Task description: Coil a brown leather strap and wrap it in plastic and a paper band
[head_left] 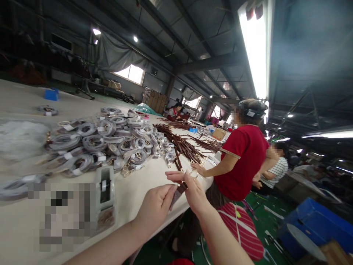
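Observation:
My left hand (pixel 156 204) is closed, thumb pressed against the index finger, on a brown strap (pixel 180 190) with a greyish lower part. Opposite it, my right hand (pixel 195 193) pinches the strap's upper end near a gold-coloured metal ring (pixel 194 174); some of its fingers point out to the left. Both hands are above the near edge of the white table (pixel 132 187). Just beyond them lies a large pile of coiled straps (pixel 110 136) in grey wrapping with white bands and gold clasps. Part of the held strap is hidden by my fingers.
A grey tape dispenser (pixel 105 195) stands at the left beside a blurred-out patch. Loose brown straps (pixel 179 141) are heaped farther along the table. A person in a red shirt (pixel 242 158) stands close on the right, near a striped red cushion (pixel 241 230). Blue bins (pixel 317 224) are at far right.

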A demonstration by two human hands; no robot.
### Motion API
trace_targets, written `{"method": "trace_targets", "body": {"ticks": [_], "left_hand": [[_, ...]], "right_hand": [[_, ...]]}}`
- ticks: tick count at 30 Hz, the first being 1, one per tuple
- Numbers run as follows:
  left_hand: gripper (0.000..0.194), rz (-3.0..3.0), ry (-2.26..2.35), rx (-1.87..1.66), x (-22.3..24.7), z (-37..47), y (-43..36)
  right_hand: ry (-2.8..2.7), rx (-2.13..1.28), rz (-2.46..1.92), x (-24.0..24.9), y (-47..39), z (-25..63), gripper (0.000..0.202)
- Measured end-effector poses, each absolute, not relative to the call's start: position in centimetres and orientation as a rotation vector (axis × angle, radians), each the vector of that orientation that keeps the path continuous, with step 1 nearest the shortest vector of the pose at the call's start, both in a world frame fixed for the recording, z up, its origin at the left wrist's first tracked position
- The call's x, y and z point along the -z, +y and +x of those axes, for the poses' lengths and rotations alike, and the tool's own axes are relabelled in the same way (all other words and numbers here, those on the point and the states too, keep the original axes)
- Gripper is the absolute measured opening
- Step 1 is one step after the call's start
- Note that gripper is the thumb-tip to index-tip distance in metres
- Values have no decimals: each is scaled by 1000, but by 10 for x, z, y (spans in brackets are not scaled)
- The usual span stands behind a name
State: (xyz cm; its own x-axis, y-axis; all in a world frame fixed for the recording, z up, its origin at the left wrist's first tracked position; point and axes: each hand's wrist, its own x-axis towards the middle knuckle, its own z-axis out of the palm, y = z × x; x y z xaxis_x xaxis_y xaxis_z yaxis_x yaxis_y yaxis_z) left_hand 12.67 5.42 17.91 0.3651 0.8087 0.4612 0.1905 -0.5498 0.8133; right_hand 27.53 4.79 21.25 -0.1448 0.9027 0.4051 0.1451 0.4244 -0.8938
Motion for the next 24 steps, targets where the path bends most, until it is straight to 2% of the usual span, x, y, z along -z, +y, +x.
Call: {"method": "trace_targets", "body": {"ticks": [5,9,12,14,16,19,24], "left_hand": [[53,1860,804,-1188,-173,128,54],[47,1627,692,-942,-151,126,56],[37,1541,653,-790,-125,121,49],[33,1519,659,-774,-108,117,42],[35,1443,665,-747,-91,111,34],[40,1151,633,-580,-71,99,25],[46,957,533,-273,-45,68,17]], "right_hand": [[-1519,-996,-970,-196,45,263,66],[-1472,-1144,-1015,-175,43,267,64],[-1408,-1397,-985,-139,32,271,57],[-1377,-1564,-895,-106,18,269,65],[-1311,-1744,-806,-71,2,264,65],[-1149,-1950,-704,-31,-23,256,48],[-1018,-2133,-726,9,-49,250,54]]}}
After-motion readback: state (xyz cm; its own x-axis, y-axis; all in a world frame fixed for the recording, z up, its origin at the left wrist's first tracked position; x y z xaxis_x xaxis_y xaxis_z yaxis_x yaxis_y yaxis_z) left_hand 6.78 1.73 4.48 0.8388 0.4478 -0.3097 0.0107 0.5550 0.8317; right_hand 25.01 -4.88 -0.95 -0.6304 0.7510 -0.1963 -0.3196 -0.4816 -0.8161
